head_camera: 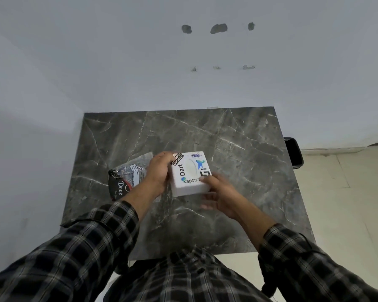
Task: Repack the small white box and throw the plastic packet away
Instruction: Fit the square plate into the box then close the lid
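Observation:
A small white box (190, 173) with stickers on its lid is held just above the dark marble table (238, 149), near its middle. My left hand (158, 173) grips the box's left side. My right hand (218, 192) grips its near right corner, with the thumb on the lid. The lid looks closed on the box. A plastic packet (127, 177), black and clear with white lettering, lies flat on the table to the left of the box, partly hidden behind my left hand and wrist.
A black bin (295, 153) stands on the floor just past the table's right edge. The table stands against a pale wall at the back and left. Light floor tiles show to the right.

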